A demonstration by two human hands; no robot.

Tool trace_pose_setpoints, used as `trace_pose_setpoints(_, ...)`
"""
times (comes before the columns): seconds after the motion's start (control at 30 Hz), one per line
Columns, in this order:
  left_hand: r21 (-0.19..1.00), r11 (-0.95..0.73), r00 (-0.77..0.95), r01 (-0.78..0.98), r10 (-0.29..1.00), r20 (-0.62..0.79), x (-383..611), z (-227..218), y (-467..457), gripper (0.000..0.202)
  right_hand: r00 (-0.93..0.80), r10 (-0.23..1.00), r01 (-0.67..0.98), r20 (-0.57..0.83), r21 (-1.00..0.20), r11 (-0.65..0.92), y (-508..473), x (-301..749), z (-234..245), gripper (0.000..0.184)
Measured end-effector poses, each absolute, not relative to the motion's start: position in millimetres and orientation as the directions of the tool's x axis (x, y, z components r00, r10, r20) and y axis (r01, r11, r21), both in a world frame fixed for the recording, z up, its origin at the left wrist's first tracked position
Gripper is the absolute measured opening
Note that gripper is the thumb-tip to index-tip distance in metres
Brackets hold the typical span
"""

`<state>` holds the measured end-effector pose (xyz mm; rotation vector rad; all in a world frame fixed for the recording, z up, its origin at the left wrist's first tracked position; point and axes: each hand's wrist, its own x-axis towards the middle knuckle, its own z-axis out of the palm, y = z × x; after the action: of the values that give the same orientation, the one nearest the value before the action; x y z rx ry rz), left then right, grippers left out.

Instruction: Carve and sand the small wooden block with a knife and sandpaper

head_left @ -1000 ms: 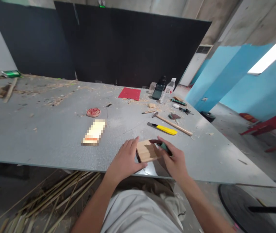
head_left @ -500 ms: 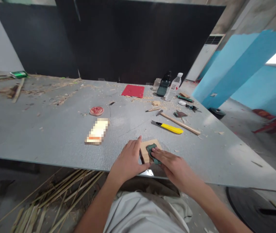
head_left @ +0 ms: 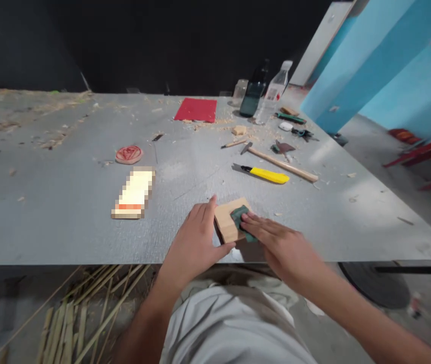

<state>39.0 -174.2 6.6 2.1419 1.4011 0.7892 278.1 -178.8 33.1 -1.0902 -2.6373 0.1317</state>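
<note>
A small pale wooden block (head_left: 226, 222) lies near the front edge of the grey table (head_left: 67, 202). My left hand (head_left: 196, 242) rests against the block's left side, thumb at its near edge, holding it in place. My right hand (head_left: 279, 242) presses a green piece of sandpaper (head_left: 241, 218) flat onto the block's top with straight fingers.
Behind the block lie a yellow utility knife (head_left: 266, 174), a hammer (head_left: 278, 162), a red mat (head_left: 196, 109), a round red carved disc (head_left: 129, 154), a dark bottle (head_left: 253, 93) and a clear bottle (head_left: 274, 93). Bamboo strips (head_left: 82, 313) lie on the floor at left.
My right hand brought the green sandpaper from the block's right edge onto its top face. My left hand stayed at the block's side. The view tilted downward.
</note>
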Motion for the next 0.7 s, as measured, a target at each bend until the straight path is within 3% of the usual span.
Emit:
trace_pose_setpoints(0.23, 0.605, -0.415, 0.354, 0.680, 0.908, 0.225, 40, 10, -176, 0.095, -0.687, 0.689, 0.640, 0.230, -0.259, 0.724, -164, 261, 25, 0.063)
trace_pose_setpoints(0.5, 0.553, -0.422, 0.367, 0.718, 0.905, 0.214, 42, 10, -176, 0.096, -0.687, 0.694, 0.648, 0.215, -0.251, 0.719, -186, 270, 34, 0.063)
trace_pose_setpoints(0.7, 0.454, -0.348, 0.263, 0.820, 0.934, 0.241, 47, 6, -176, 0.093, -0.641, 0.739, 0.679, 0.207, -0.297, 0.672, -163, 242, 34, 0.063)
